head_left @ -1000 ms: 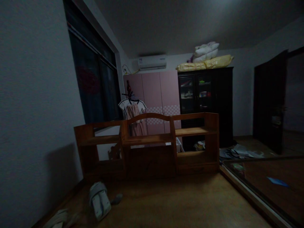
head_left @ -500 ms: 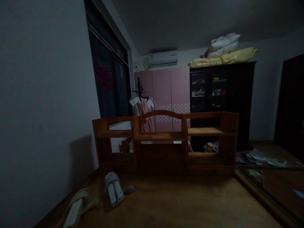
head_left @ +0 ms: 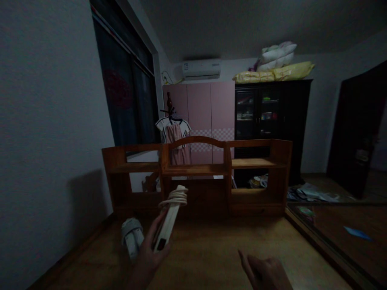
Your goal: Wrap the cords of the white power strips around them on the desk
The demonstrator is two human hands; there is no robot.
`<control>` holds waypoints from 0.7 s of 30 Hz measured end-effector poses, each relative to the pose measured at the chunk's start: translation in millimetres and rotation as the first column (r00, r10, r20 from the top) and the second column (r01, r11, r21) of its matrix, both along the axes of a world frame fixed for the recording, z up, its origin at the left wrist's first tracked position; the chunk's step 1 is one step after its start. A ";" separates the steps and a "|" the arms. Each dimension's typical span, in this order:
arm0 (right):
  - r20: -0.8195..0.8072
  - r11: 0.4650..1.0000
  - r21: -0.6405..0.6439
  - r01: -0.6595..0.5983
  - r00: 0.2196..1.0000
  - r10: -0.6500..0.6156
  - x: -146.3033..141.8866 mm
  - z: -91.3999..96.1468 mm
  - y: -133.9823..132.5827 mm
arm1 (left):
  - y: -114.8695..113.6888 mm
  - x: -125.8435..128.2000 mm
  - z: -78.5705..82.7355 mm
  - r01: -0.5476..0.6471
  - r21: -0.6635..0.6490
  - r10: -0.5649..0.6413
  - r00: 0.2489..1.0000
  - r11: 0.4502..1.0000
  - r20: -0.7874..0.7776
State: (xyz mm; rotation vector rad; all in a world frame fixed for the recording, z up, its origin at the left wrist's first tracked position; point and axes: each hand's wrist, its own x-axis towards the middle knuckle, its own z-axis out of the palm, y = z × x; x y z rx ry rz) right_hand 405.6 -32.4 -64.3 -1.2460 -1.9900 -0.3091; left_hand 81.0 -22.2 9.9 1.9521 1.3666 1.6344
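My left hand (head_left: 151,255) is closed around a pale power strip (head_left: 168,225) with its cord wound about the far end, raised above the wooden desktop (head_left: 211,249). The strip tilts up and away, its narrow side towards me. A second, whitish power strip (head_left: 131,237), wrapped in its grey cord, lies on the desktop left of that hand, partly behind my forearm. Low on the right, my right hand (head_left: 264,272) hovers over the desktop with one finger stretched out apart from the rest. Nothing shows in it, though its lower part is cut off.
A wooden shelf unit (head_left: 196,171) stands along the desktop's far edge. The white wall (head_left: 60,141) borders the left. Beyond are a pink wardrobe (head_left: 199,108), a dark cabinet (head_left: 298,125) and hanging clothes (head_left: 175,133). A raised edge strip (head_left: 323,249) runs down the right side.
The pale power strip at the lower left has been picked up by my left hand and carried right. Both hands have come into view. The camera has turned slightly right.
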 end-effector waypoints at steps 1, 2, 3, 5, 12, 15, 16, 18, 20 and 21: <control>0.013 1.000 0.013 0.014 1.000 -0.014 -5.1 5.0 6.7 | 4.4 11.7 -4.7 0.030 -0.003 -0.030 0.999 1.000 -0.044; 0.031 0.999 0.010 0.032 0.999 -0.032 -9.5 9.1 13.8 | 8.6 22.6 -10.2 0.055 -0.008 -0.056 0.995 0.998 -0.083; 0.050 0.999 0.007 0.051 0.997 -0.051 -12.9 11.9 21.3 | 12.5 32.8 -16.0 0.078 -0.012 -0.079 0.990 0.997 -0.121; 0.078 0.998 -0.012 0.063 0.995 -0.062 -17.2 11.8 37.3 | 19.5 49.9 -27.3 0.120 -0.016 -0.120 0.975 0.993 -0.189; -0.027 0.997 -0.081 -0.008 1.000 0.006 -22.6 -32.3 72.6 | 47.5 73.0 -67.9 0.184 0.010 -0.166 0.909 0.983 -0.382; -0.145 0.991 -0.120 -0.065 0.988 0.047 -20.8 -49.0 74.8 | 66.1 71.2 -99.7 0.157 0.032 -0.128 0.894 0.987 -0.430; -0.178 0.987 -0.135 -0.091 0.982 0.066 -19.2 -52.2 75.4 | 72.6 69.7 -112.3 0.126 0.045 -0.093 0.890 0.991 -0.446; -0.234 0.976 -0.164 -0.141 0.967 0.100 -15.7 -55.0 77.7 | 84.8 65.5 -137.3 0.045 0.166 0.057 0.824 0.985 -0.563; -0.275 0.971 -0.169 -0.167 0.954 0.116 -13.1 -55.1 81.3 | 94.0 60.6 -158.2 0.063 0.234 0.109 0.752 0.970 -0.651; -0.288 0.971 -0.164 -0.171 0.950 0.119 -12.4 -54.8 83.2 | 97.2 58.3 -166.3 0.051 0.224 0.119 0.723 0.973 -0.681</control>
